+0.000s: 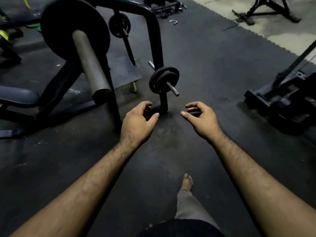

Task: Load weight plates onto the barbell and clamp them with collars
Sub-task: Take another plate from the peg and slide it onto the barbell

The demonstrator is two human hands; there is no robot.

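A barbell sleeve, grey and thick, points toward me at upper left with one large black plate on its inner end. Small black plates hang on a chrome storage peg of the black rack, just beyond my hands. Another small plate hangs on a higher peg. My left hand and my right hand reach forward below the small plates, fingers curled and apart, holding nothing. No collar is recognisable.
The black bench frame and its padded seat stand at left. A dark machine base sits at right. Another bench is at the far back. My bare foot rests on the rubber floor.
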